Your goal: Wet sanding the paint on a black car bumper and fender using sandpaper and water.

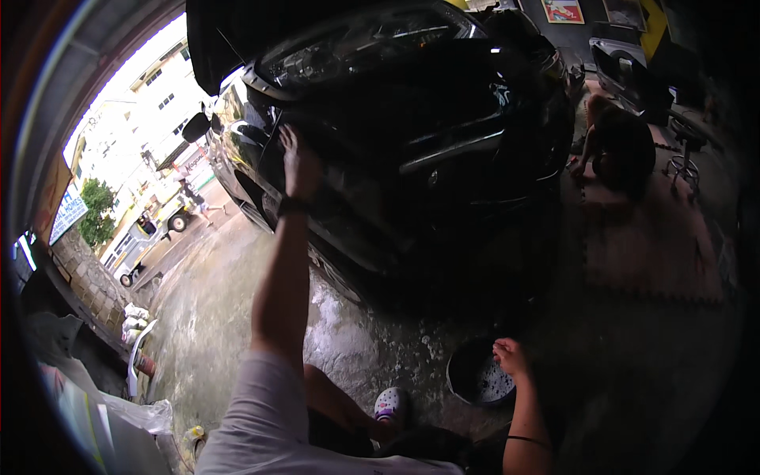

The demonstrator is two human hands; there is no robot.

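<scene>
A black car [364,150] with a glossy body fills the upper middle. My left hand [298,166] reaches forward to its side, fingers stretched apart against the dark panel near the bright reflections. A dark band circles that wrist. Low on the right, my right hand [511,356] is above the rim of a round black basin [453,381], with its fingers curled together. Whatever those fingers may hold is too small and dim to make out. Pale specks or foam show inside the basin, which stands on the floor.
Another person [621,150] crouches at the right on a foam floor mat [645,245], near a wheeled stool [682,162]. Clear plastic sheeting [138,412] lies at the lower left. My foot in a white clog [388,404] rests on the concrete floor [214,317]. Outside, a street shows parked vehicles.
</scene>
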